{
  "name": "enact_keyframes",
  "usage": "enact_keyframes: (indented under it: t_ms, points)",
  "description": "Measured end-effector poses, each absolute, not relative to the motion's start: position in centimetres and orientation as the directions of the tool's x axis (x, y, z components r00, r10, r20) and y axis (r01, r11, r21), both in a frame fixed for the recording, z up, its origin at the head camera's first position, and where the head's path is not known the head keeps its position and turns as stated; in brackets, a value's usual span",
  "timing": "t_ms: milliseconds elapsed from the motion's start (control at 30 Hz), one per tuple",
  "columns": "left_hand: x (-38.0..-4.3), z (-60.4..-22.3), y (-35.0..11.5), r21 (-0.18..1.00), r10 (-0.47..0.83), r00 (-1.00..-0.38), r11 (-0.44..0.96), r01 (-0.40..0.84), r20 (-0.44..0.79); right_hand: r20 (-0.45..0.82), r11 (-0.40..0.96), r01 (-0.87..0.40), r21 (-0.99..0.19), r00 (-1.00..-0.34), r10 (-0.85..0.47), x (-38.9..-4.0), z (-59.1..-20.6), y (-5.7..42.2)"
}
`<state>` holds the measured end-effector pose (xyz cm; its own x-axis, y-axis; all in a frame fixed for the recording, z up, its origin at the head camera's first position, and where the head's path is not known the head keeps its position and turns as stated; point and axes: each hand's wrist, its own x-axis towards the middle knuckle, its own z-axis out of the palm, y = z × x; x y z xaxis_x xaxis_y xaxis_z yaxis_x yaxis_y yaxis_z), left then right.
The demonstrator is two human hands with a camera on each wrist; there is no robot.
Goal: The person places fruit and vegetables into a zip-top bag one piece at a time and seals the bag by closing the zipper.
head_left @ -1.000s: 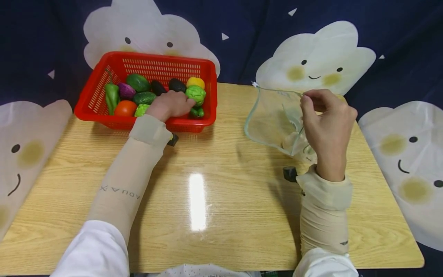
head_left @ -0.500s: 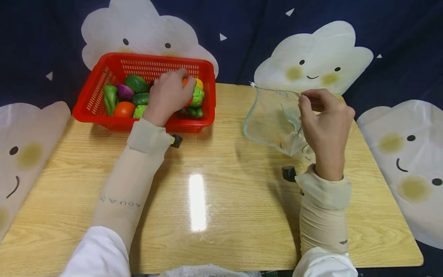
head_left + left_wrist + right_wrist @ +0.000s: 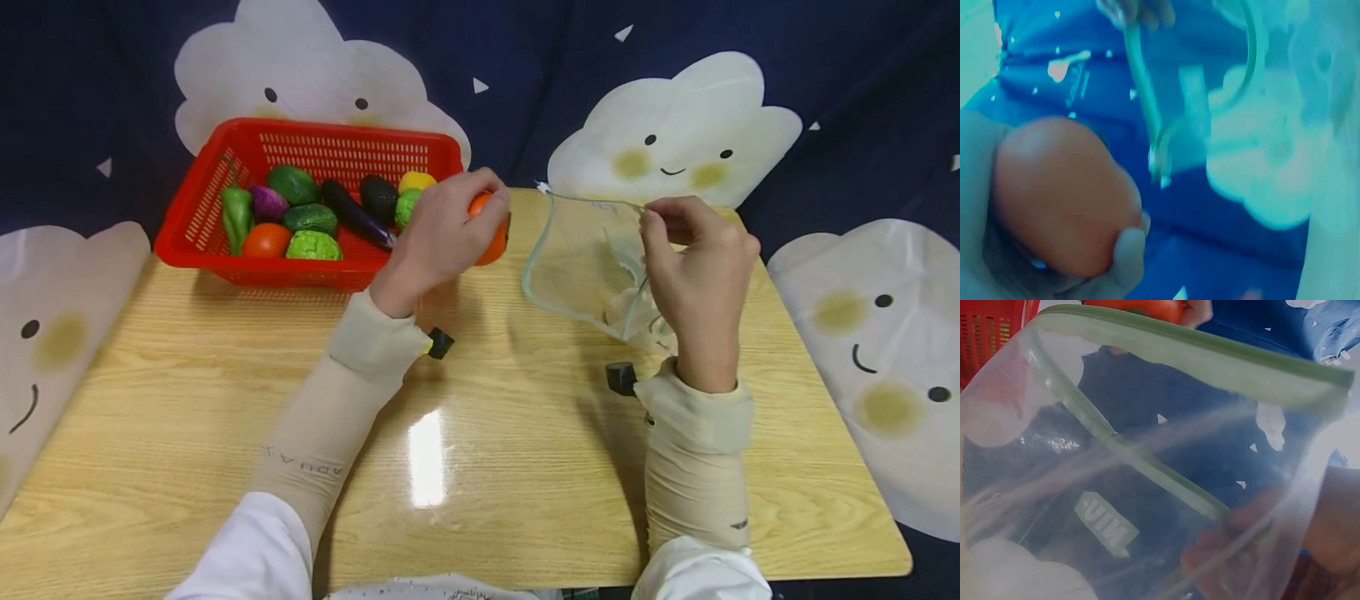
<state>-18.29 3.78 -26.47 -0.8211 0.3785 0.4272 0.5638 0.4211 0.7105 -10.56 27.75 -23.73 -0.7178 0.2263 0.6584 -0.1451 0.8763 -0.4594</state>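
My left hand (image 3: 450, 229) is just past the right end of the red basket, its fingers curled round a smooth orange-red vegetable (image 3: 491, 237). In the left wrist view this rounded, slightly lobed vegetable (image 3: 1066, 194) fills the grip, thumb and fingers around its sides. To the right, my right hand (image 3: 701, 283) pinches the upper rim of a clear zip bag (image 3: 577, 250) with pale green edging. The bag stands with its mouth spread, its free corner towards the basket. From the right wrist, fingers (image 3: 1213, 556) show through the clear film, beside the green zip strip.
The red slotted basket (image 3: 337, 131) stands at the back left. In it lie an eggplant (image 3: 356, 212), an avocado (image 3: 378, 197), a tomato (image 3: 266, 240), a green pepper (image 3: 237, 218) and several other vegetables. A dark cloud-print cloth (image 3: 510, 50) hangs behind the wooden table (image 3: 517, 483).
My left hand has lifted the orange-red vegetable out of the basket and carried it right, over the basket's end towards the bag. The right hand keeps its pinch on the bag's rim.
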Motion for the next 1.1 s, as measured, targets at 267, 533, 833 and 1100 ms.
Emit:
enact_keyframes:
  t_ms: [267,533,833,1100]
  points:
    - [-16.2,-27.1,8.6,0.811,0.531,-0.728,0.121,0.573,0.435,0.658,0.876,-0.148,-0.460,-0.719,0.224,-10.6,-23.8,27.8]
    - [-15.8,-28.5,12.2,0.861,0.588,-0.728,0.101,0.498,0.352,0.649,0.867,-0.153,-0.474,-0.726,0.227,-10.7,-24.0,27.6]
    - [-15.6,-29.9,14.0,0.758,0.659,-0.704,0.307,0.575,0.267,0.669,0.874,-0.177,-0.453,-0.716,0.202,-10.4,-23.7,27.6]
    - [-15.7,-30.1,14.0,0.699,0.697,-0.677,0.361,0.617,0.237,0.677,0.874,-0.174,-0.454,-0.705,0.211,-10.3,-23.5,27.6]
